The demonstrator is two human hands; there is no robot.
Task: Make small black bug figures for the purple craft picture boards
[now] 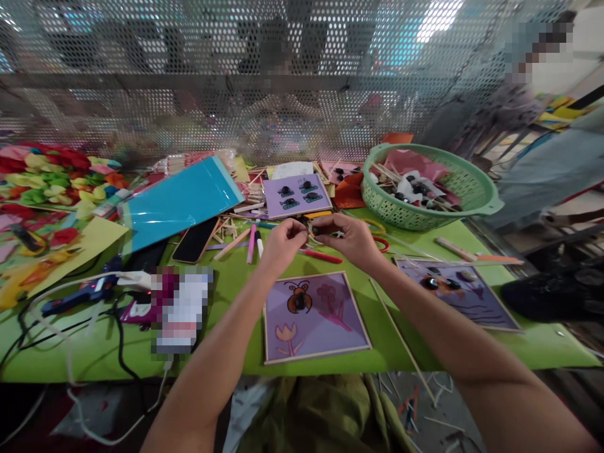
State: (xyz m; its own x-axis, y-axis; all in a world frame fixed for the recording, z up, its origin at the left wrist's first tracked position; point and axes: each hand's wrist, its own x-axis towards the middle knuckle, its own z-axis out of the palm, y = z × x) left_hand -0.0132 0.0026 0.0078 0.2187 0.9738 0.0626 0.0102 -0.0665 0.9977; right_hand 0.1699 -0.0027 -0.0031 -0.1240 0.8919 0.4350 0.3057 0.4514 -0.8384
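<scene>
Both hands meet above the far middle of the green table (236, 371). My left hand (284, 244) is closed in a pinch; whatever its fingertips hold is too small to make out. The fingers of my right hand (346, 236) curl around a small pale ring-shaped thing (312, 234), partly hidden between the hands. Below them lies a purple picture card (346, 333) with a thin wooden frame, a drawn bee with a dark bead-like centre, and flowers. A red pen (323, 257) lies just under my hands. Pink and white markers (251, 244) are left of my left hand.
A green basket (415, 217) with sticks and dark pieces stands at the back right. Another framed card (495, 311) lies at right. A blue sheet (184, 198), phone (194, 242), glue gun (80, 296) and cables fill the left. A perforated metal screen (283, 107) stands behind.
</scene>
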